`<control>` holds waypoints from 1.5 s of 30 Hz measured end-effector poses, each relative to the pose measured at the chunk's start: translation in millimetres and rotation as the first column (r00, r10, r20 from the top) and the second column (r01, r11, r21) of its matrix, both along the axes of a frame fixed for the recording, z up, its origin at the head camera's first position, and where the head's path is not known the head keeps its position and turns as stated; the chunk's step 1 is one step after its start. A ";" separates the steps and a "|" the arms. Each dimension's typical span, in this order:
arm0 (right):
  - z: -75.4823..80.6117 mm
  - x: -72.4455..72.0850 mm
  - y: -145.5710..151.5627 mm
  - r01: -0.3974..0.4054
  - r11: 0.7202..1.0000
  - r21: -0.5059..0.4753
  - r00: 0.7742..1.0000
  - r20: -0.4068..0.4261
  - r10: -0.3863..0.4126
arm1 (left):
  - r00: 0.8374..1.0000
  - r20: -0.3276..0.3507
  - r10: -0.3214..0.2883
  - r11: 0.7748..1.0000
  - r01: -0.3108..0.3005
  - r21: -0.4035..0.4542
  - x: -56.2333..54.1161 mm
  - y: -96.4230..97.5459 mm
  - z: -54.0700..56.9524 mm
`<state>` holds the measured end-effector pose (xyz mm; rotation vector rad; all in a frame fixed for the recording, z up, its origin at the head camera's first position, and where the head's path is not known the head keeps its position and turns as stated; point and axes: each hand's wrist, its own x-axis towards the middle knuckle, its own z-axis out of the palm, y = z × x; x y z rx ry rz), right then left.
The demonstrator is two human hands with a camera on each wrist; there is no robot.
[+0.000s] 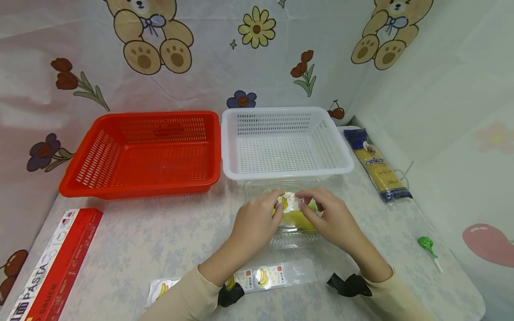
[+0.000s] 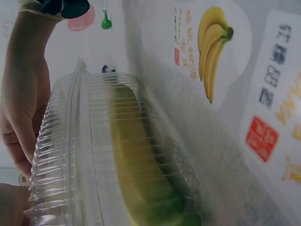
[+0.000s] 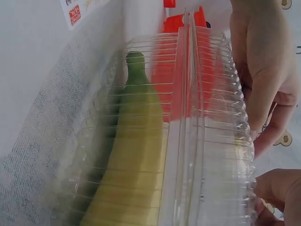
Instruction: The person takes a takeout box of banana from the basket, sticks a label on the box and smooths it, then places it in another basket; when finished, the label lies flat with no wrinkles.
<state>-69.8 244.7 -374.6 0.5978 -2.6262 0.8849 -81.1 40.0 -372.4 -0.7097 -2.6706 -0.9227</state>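
In the head view, a clear plastic clamshell box [image 1: 295, 241] sits closed before me. A banana [image 2: 141, 165], green at its ends, shows through the ribbed wall. Over the lid lies a small white label [image 1: 290, 203] with a banana picture. My left hand [image 1: 257, 219] pinches its left edge between thumb and index finger. At the right edge, the thumb and index finger of my right hand [image 1: 332, 219] pinch the label too. Both wrist views show the fingers right at the lid's top, with the label mostly hidden there.
A strip of banana labels [image 1: 269, 276] lies nearest me, with another label [image 1: 162, 287] partly under the left sleeve. Behind stand a red basket [image 1: 160, 167] and a white basket [image 1: 281, 154]. A pasta pack [image 1: 377, 167], green lollipop [image 1: 426, 244] and red pasta box [image 1: 60, 263] lie at the sides.
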 end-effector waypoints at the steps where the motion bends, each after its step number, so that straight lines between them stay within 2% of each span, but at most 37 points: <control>1: -0.5 -2.0 -0.4 0.006 1.000 0.020 1.000 -0.006 -0.006 | 1.000 -0.006 0.006 1.000 -0.006 -0.008 -2.3 1.0 -1.2; 8: -5.3 -11.1 -1.5 0.017 0.995 0.094 0.999 -0.037 -0.013 | 0.999 -0.016 0.040 0.998 -0.041 -0.055 -10.1 4.8 -8.0; 20: -11.4 -11.8 -2.5 0.035 0.988 0.153 0.999 -0.009 -0.034 | 0.998 -0.035 0.055 0.994 -0.059 -0.098 -10.8 7.3 -14.7; 26: -11.7 -11.7 -2.6 0.045 0.980 0.194 0.998 0.035 -0.053 | 0.997 -0.037 0.062 0.993 -0.066 -0.101 -10.2 7.4 -16.4; 35: -14.3 -12.7 -1.9 0.016 0.982 0.190 1.000 0.019 -0.020 | 0.999 -0.007 0.045 0.988 -0.045 -0.148 -12.0 7.0 -16.3; 41: -15.0 -9.8 4.2 0.026 0.987 0.161 0.998 0.046 -0.034 | 0.999 0.032 0.042 0.994 -0.038 -0.099 -11.8 4.1 -16.5; 45: -14.9 -8.3 7.5 0.033 0.990 0.136 0.996 0.079 -0.044 | 0.999 0.027 0.039 0.997 -0.037 -0.067 -11.2 2.5 -18.2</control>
